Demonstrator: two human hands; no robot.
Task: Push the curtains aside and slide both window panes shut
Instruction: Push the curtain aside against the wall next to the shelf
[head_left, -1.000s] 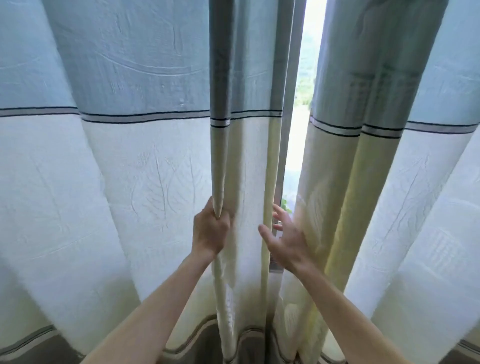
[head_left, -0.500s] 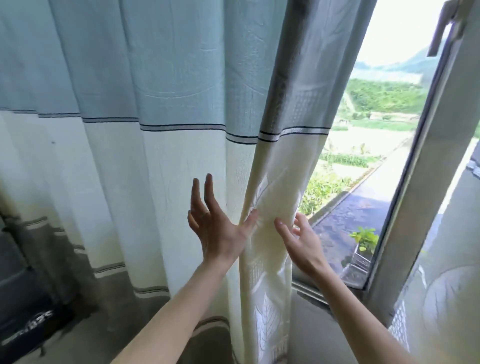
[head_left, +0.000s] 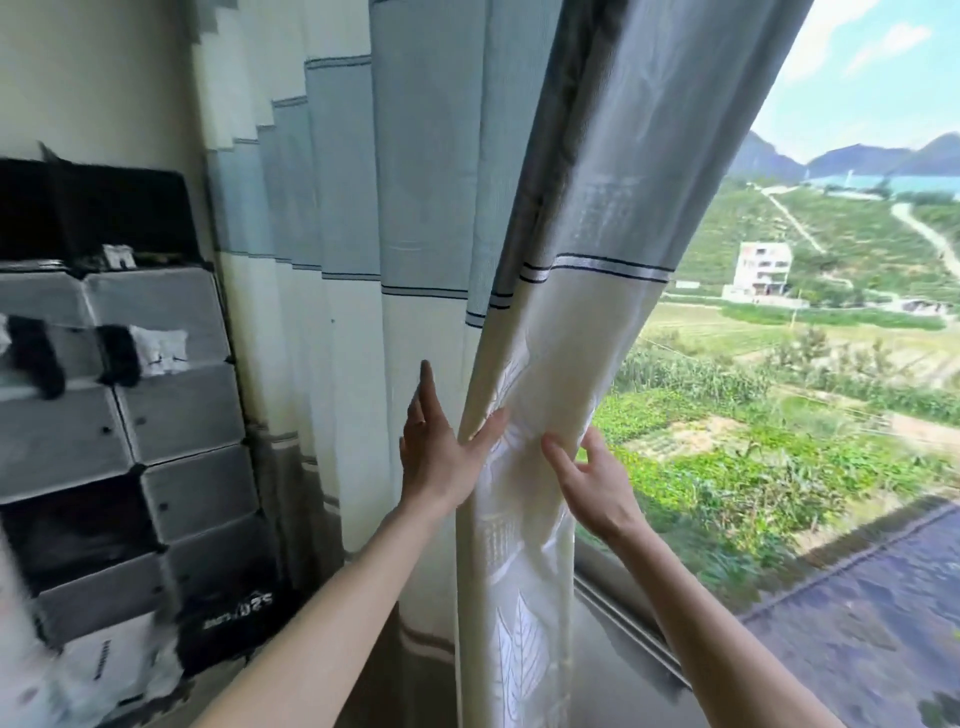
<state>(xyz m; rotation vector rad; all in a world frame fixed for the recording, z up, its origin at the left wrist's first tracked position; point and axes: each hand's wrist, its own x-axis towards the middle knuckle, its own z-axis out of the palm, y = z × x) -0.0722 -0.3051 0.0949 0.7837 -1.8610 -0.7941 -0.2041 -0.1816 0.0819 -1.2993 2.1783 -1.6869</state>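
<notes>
The left curtain (head_left: 426, 218), blue-grey above and cream below a dark stripe, is bunched toward the left wall. My left hand (head_left: 441, 447) lies flat against its front, fingers straight and thumb pressing the leading fold (head_left: 524, 395). My right hand (head_left: 592, 478) holds that fold's edge from the window side, thumb on the front, fingers curled behind. The window opening (head_left: 789, 364) on the right shows fields and hills. The sill track (head_left: 623, 623) runs along the bottom. No window pane or right curtain is in view.
Grey plastic cube shelving (head_left: 130, 415) with dark items stands against the left wall, right beside the gathered curtain. A dark bag (head_left: 234, 618) sits at its foot. The wall (head_left: 104, 78) rises above the shelving.
Both hands have carried the left curtain far to the left. My view turned left, so the shelving appeared and the window frame post left the view. The outdoor opening is much wider.
</notes>
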